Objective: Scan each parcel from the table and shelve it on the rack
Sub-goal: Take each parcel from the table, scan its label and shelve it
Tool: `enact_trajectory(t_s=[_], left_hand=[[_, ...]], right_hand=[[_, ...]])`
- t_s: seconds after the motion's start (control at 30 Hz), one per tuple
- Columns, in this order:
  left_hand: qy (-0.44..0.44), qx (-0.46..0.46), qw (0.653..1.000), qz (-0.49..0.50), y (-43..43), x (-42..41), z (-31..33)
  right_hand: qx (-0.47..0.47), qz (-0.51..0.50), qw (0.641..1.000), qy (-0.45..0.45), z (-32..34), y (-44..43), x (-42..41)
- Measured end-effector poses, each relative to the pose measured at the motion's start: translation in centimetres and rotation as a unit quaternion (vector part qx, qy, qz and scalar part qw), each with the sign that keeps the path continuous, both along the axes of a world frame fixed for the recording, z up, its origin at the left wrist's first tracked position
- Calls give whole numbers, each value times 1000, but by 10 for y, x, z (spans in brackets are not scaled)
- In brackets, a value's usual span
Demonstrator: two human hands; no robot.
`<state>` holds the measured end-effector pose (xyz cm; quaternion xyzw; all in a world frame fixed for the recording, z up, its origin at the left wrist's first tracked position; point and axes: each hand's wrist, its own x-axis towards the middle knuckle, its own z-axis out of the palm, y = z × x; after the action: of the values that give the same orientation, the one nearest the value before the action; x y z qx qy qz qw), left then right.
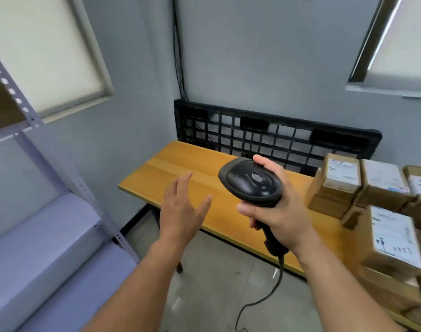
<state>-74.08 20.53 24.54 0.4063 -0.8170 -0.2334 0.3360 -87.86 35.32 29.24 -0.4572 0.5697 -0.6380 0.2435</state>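
Bare left hand (183, 207), fingers spread and empty, hovers at 9 o'clock of the right hand (280, 212), which is wrapped round a black corded handheld barcode scanner (250, 182). Brown labelled cardboard parcels (372, 200) lie at 3 o'clock on the orange wooden table (180, 168) — grey metal rack (37, 212) at 9 o'clock. Step, apparently: between parcels — next, the free hand must fetch one.

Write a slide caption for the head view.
Right hand holding scanner, left hand empty, parcels waiting.
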Motion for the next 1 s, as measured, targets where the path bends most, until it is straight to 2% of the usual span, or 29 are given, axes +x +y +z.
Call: enact_trajectory(t_s=[0.3, 0.67, 0.87, 1.0], left_hand=[[-66, 65, 989, -117, 90, -105, -22], [-118, 149, 946, -264, 144, -198, -43], [-147, 270, 890, -338, 165, -246, -56], [-145, 371, 834, -382, 173, -265, -63]], right_hand=[[16, -108, 994, -23, -16, 102, -79], [59, -264, 961, -48, -48, 181, -131], [99, -345, 931, -64, -69, 207, -148], [126, -371, 914, -100, -82, 211, -154]])
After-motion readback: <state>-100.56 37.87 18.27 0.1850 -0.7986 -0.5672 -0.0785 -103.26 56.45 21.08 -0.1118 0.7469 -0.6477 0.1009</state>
